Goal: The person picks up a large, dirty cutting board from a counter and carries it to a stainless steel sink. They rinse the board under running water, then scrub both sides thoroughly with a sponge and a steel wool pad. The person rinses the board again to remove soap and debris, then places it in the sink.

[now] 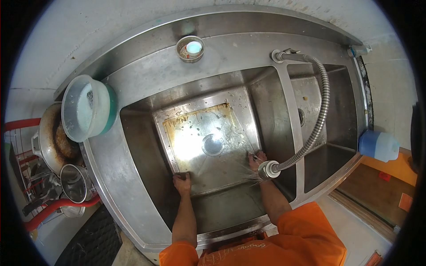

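A wide, flat metal tray or panel (213,176) lies in the large steel sink basin, with brown grease stains along its far edge and a bright glare on its surface. My left hand (182,183) grips its left edge near the front corner, thumb on top. On the right edge, my right hand (257,161) is closed, partly hidden by the metal spray head (269,170) of the flexible hose. Water sprays out around the spray head, across my right wrist. A round form like a drain (213,145) shows in the middle; whether it lies under the panel I cannot tell.
The ribbed metal hose (324,99) arches over a smaller basin (336,133) at the right. A small metal bowl (183,59) stands on the back ledge. Left are a plastic tub (96,109), a stained wok (53,139) and a strainer (74,183). A blue jug (377,145) stands at far right.
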The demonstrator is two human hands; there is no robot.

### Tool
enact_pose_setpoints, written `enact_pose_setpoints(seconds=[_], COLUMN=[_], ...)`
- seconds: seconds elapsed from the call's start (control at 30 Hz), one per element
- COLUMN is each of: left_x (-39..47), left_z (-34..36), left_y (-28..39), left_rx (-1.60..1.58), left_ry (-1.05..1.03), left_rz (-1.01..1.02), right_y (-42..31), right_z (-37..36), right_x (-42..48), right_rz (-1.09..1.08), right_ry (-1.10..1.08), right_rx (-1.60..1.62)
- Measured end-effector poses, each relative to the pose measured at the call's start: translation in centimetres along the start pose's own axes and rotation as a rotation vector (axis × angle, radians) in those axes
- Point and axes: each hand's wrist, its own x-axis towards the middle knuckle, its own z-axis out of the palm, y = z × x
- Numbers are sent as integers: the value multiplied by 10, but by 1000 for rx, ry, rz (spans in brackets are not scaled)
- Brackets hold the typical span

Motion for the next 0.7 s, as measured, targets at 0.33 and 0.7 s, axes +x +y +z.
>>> enact_pose_setpoints(seconds=[0.33,0.7], left_x=[24,-24], left_z=[-43,-62], left_y=[18,103], left_rx=[134,-143], left_ry=[-405,-560], left_rz=[146,125], right_y=[-87,-154], right_z=[-180,-304], right_x=[-3,27], right_rz=[224,-285], right_ry=[-517,-280], right_rx=[401,397])
